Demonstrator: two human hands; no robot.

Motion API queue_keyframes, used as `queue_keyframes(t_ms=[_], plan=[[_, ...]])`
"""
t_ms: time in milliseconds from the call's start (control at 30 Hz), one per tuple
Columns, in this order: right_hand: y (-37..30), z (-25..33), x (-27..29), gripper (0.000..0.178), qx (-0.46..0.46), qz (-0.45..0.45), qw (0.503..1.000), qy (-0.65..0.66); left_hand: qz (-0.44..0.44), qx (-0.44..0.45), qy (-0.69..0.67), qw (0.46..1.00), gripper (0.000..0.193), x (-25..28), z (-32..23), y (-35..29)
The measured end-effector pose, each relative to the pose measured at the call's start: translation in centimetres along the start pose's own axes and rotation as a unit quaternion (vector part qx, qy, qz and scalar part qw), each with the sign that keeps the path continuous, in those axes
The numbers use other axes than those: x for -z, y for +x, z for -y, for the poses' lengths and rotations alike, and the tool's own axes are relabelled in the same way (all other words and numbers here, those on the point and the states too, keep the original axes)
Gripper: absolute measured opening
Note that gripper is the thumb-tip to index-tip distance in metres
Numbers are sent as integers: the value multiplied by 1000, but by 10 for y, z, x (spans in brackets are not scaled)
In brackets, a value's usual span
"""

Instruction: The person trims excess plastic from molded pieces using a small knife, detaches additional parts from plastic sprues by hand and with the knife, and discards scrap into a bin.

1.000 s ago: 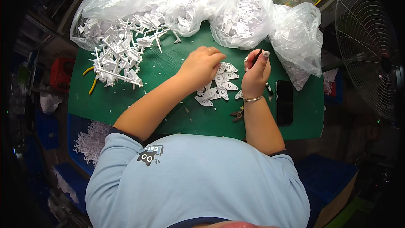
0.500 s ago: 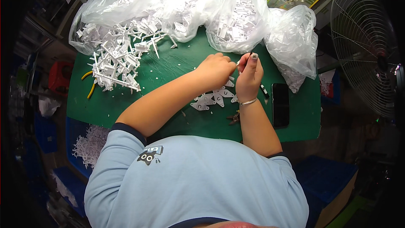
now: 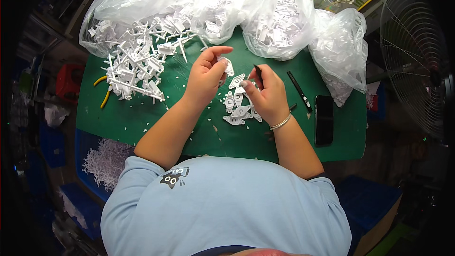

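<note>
My left hand (image 3: 204,79) is closed on a white plastic piece (image 3: 229,66), pinched between thumb and fingers, with the index finger stretched out above it. To its right, my right hand (image 3: 271,96) is curled around a slim black tool (image 3: 257,70); its pointed dark end shows by the fingers, and its kind cannot be made out. Below and between the hands lies a loose group of flat white diamond-shaped plastic pieces (image 3: 241,111), each with a dark curved mark. A bracelet circles my right wrist.
A heap of white plastic parts (image 3: 135,73) spills from clear bags (image 3: 279,19) along the back of the green table (image 3: 185,123). Yellow-handled pliers (image 3: 104,92) lie left. A black pen-like tool (image 3: 298,90) and a phone (image 3: 323,121) lie right, near a fan (image 3: 417,61).
My hands have drawn apart and nearer to me, the left one moving left. The white piece now shows in my left hand, and more of the diamond-shaped pieces are uncovered. The view shifted slightly.
</note>
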State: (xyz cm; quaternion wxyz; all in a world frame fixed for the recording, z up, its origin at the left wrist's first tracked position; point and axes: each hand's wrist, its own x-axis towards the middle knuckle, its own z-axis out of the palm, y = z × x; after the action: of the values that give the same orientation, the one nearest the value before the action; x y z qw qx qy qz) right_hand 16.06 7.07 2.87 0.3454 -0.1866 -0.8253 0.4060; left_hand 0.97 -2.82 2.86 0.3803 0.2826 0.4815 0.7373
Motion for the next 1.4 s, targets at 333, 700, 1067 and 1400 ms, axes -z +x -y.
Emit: queue_keyframes(t_ms=[333, 700, 1067, 1400], plan=[[-7, 2, -14, 33, 30, 8, 999, -32, 21, 1, -13, 1000, 8, -2, 3, -12], [-6, 1, -9, 30, 45, 28, 998, -17, 66, -37, 17, 997, 9, -3, 5, -17], [-8, 7, -7, 34, 21, 61, 998, -10, 68, 14, -100, 993, 9, -8, 14, -19], [-3, -5, -1, 34, -30, -27, 998, -47, -18, 46, -354, 934, 9, 10, 7, 3]])
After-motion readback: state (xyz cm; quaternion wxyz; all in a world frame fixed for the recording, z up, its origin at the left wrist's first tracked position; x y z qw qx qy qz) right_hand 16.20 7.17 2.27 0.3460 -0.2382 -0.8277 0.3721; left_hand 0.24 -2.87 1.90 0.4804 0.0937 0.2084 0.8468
